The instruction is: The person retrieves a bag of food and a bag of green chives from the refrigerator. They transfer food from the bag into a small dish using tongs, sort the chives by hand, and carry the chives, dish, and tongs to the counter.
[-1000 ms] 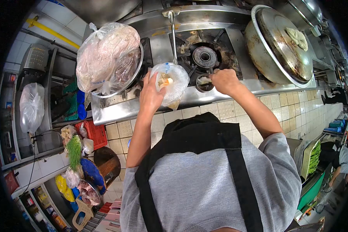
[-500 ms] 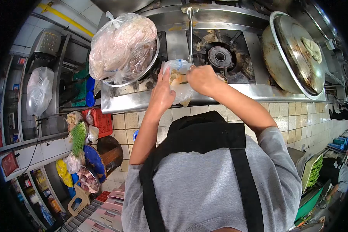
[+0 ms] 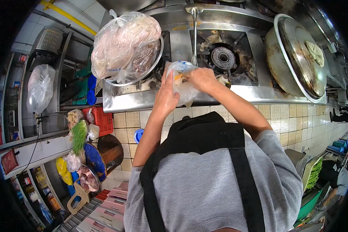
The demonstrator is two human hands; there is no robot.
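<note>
A clear plastic bag [image 3: 186, 92] with pale and orange contents stands at the front edge of the steel stove [image 3: 143, 97]. Wrapped round the bag's left side is my left hand [image 3: 166, 92], fingers pointing up. My right hand [image 3: 202, 79] is closed at the bag's mouth, its fingertips partly inside; what it grips is hidden. Just right of it, a small round container [image 3: 223, 81] with pale contents is partly covered by my wrist. Behind the bag a metal faucet pipe [image 3: 195, 38] comes down, beside a burner [image 3: 222, 58].
A large bag of meat [image 3: 123, 46] rests in a metal bowl on the left. To the right stands a big lidded pot [image 3: 297, 58]. Red crate [image 3: 103, 121], green onions [image 3: 79, 137] and shelves are at the left. A co-worker [image 3: 342, 179] is at the far right.
My right hand has moved left from the small container to the bag's mouth. My left hand still holds the bag. The view has shifted, so the stove sits further right.
</note>
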